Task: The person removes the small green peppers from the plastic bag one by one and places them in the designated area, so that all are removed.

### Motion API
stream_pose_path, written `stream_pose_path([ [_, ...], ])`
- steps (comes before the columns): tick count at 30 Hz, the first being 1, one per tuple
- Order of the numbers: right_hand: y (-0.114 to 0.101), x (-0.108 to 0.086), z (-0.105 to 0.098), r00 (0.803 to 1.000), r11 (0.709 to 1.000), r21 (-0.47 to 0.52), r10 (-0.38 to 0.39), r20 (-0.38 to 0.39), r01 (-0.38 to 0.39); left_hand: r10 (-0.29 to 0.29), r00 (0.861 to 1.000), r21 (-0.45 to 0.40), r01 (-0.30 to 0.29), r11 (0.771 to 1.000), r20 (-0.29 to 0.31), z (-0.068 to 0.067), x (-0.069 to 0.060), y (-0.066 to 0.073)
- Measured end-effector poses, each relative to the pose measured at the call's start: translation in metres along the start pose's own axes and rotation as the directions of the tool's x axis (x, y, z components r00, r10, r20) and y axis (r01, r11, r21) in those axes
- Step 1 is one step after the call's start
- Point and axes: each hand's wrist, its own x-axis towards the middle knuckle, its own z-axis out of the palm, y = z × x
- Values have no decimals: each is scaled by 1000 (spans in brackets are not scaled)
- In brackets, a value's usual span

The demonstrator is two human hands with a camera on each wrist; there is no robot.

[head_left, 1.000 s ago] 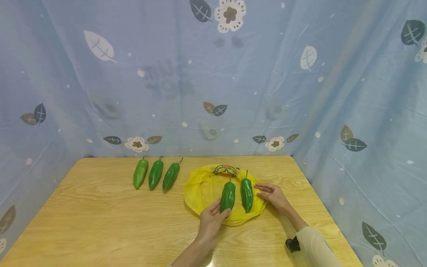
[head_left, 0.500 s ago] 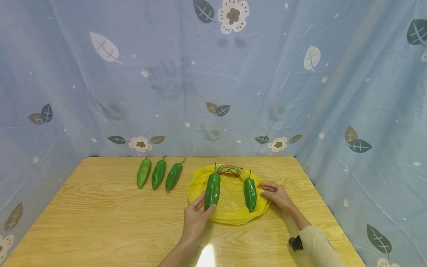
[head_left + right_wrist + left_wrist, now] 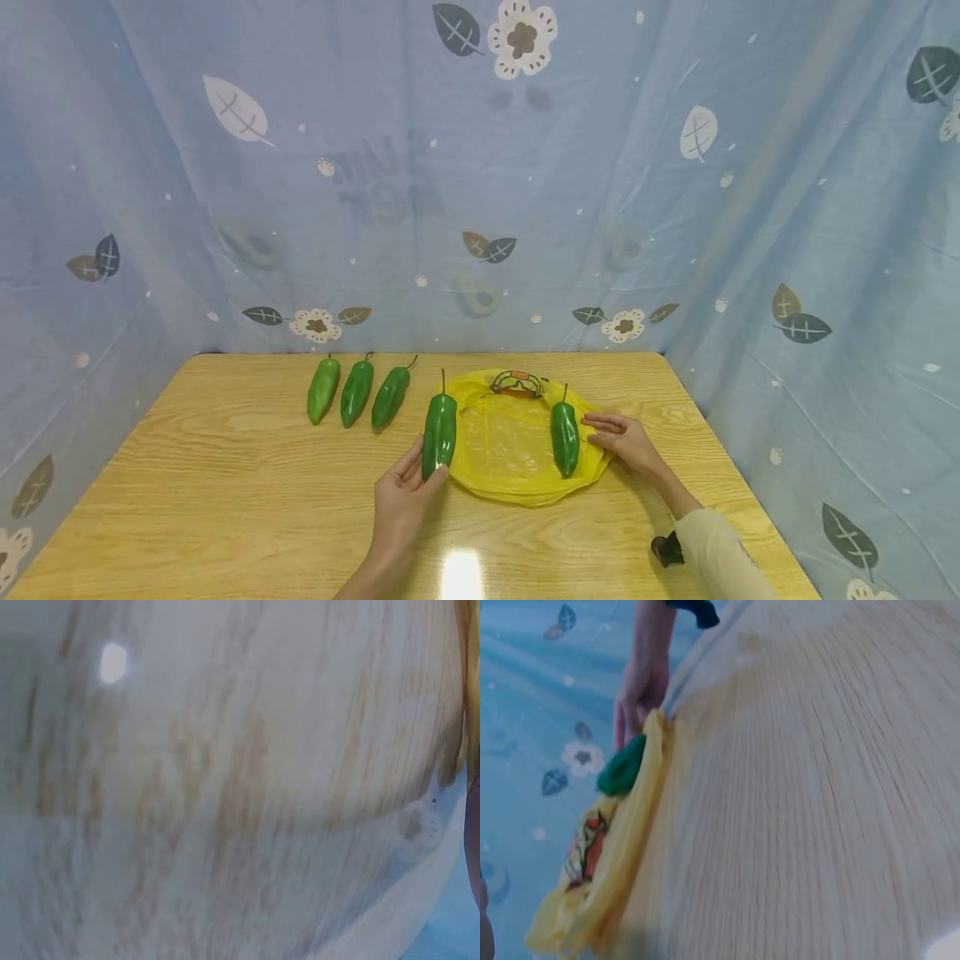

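My left hand (image 3: pixel 405 492) holds a glossy green pepper (image 3: pixel 439 433), gripping its lower end between thumb and fingers with the stem pointing away. That pepper is at the left edge of a yellow plastic bag (image 3: pixel 510 458). Another green pepper (image 3: pixel 565 437) lies on the bag's right side. Right beside it, my right hand (image 3: pixel 626 442) rests at the bag's edge with its fingers fairly straight. In the left wrist view, the right hand (image 3: pixel 643 690) reaches the raised end of the bag (image 3: pixel 634 847), with a pepper (image 3: pixel 622 769) next to its fingers.
Three green peppers, one of them lighter (image 3: pixel 323 390), lie in a row at the table's back left. A printed picture of goggles (image 3: pixel 516 383) shows on the bag's far part. A blue patterned curtain (image 3: pixel 420 167) surrounds the wooden table (image 3: pixel 225 500). A black object (image 3: pixel 666 550) is by the right sleeve.
My left hand has moved left with its pepper, from over the middle of the bag to its left edge. The right hand and the other peppers stay put.
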Motion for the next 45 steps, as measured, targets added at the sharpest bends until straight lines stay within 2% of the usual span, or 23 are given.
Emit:
stream_pose_path([
  [9, 3, 0, 0, 1000, 1000, 16, 2, 0, -2, 16, 997, 113, -7, 994, -74, -35, 2, 6],
  [20, 5, -2, -1, 1000, 1000, -16, 10, -22, -11, 4, 997, 282, 18, 959, -78, -70, -10, 8],
  [25, 5, -1, 0, 1000, 1000, -2, -10, -6, 10, -34, 993, 356, 71, 932, -109, -84, -14, 6],
  [29, 4, -1, 1, 1000, 1000, 1, -14, -1, 14, -58, 996, 419, 84, 904, -73, -98, -17, 2],
  [37, 4, -2, 2, 1000, 1000, -11, 7, -5, -7, -54, 998, 491, 54, 870, -15, -123, -18, -1],
  [41, 3, -2, 3, 1000, 1000, -16, 10, -9, -11, -28, 1000, 536, 18, 844, 10, -127, -16, -4],
  [45, 3, 0, 4, 1000, 1000, -6, 5, 1, -5, -10, 1000, 590, 0, 807, 14, -127, -13, -8],
])
